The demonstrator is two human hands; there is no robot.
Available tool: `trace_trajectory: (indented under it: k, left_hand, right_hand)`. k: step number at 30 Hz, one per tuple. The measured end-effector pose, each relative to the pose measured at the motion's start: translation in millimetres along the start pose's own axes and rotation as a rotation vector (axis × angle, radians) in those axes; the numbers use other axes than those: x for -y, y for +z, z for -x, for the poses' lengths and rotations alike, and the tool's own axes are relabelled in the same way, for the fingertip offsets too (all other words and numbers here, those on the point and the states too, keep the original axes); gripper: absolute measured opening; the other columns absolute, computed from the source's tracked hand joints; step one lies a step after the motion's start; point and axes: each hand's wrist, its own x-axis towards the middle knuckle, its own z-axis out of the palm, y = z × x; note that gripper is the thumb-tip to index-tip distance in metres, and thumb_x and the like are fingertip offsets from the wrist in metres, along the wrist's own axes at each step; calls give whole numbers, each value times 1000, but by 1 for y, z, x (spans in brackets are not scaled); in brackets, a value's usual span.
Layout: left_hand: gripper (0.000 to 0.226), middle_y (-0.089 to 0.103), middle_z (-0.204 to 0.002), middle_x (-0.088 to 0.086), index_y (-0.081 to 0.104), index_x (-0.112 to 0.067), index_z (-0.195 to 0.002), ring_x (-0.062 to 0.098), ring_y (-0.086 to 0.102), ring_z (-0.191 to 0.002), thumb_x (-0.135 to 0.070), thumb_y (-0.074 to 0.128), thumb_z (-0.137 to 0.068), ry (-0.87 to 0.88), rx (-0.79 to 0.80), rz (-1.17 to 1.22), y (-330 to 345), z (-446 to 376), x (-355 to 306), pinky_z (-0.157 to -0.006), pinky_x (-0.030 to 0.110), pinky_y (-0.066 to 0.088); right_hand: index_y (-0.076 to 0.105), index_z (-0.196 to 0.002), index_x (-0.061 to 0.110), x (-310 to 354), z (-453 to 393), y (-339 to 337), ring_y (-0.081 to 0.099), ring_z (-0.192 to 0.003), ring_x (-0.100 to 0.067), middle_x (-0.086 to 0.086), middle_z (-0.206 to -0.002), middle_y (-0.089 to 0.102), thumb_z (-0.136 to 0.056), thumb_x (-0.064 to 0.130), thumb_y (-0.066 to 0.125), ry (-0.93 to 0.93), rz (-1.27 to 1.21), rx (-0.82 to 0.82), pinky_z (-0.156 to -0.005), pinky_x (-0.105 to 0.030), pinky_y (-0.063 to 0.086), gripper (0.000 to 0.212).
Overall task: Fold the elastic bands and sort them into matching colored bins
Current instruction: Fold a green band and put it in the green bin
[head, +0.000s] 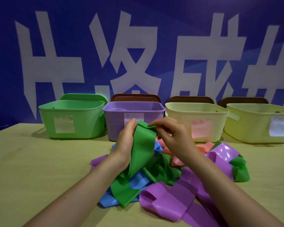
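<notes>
A green band (142, 145) is hanging above the pile of bands (170, 174) on the desk (39, 161). The left hand (126, 138) is gripping its edge while right-hand fingers (154, 124) are pinching its folded top. The green bin (72, 118) is sitting at ten o'clock, the purple bin (115, 115) at twelve.

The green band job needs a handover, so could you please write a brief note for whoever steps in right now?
Left hand and right hand both hold the green band at its top, lifted above the pile of bands.
Green bin stands far left, purple bin behind the hands.
Done: the purple bin seems to hold something.
Left: fold this band, bin it, then sort the pile.
</notes>
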Motion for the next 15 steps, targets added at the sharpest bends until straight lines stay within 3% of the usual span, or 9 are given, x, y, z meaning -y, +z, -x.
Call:
trace_trajectory:
  k: [2,5,9,12,15]
  left_hand:
    - [53,74,-82,9,78,-17,-73,20,70,-75,-43,40,-98,15,45,-17,0,1,-2,-74,32,53]
    - [26,74,-92,8,72,-13,-92,19,69,-87,-30,53,-95,131,23,-130,-1,2,-3,-76,25,53]
    - [19,73,-87,10,70,-11,-93,19,68,-80,-20,54,-96,179,11,-139,0,2,0,-73,27,53]
    - [20,72,-94,14,70,-12,-95,21,68,-86,-23,53,-97,245,-26,-206,1,3,2,-78,30,53]
    - [22,69,-91,17,67,-8,-94,20,62,-82,-23,51,-97,315,-43,-271,2,3,5,-71,25,52]
  right_hand:
    - [71,-98,12,-2,0,0,61,-66,-3,12,-83,58,-89,0,57,-12,21,-5,-66,-14,47,21]
    - [71,-97,10,-1,-1,0,61,-64,-5,5,-82,61,-89,-3,57,11,-13,-16,-66,-17,48,21]
    - [70,-92,14,13,-2,2,61,-64,-7,2,-78,67,-92,-7,51,290,-385,-65,-65,-18,50,29]
    - [72,-93,14,18,-4,5,56,-67,-17,-7,-75,61,-94,12,56,509,-708,-88,-62,-21,50,16]
    - [70,-84,12,18,-3,9,52,-61,-16,-8,-68,57,-86,29,69,616,-661,-28,-55,-20,47,17]
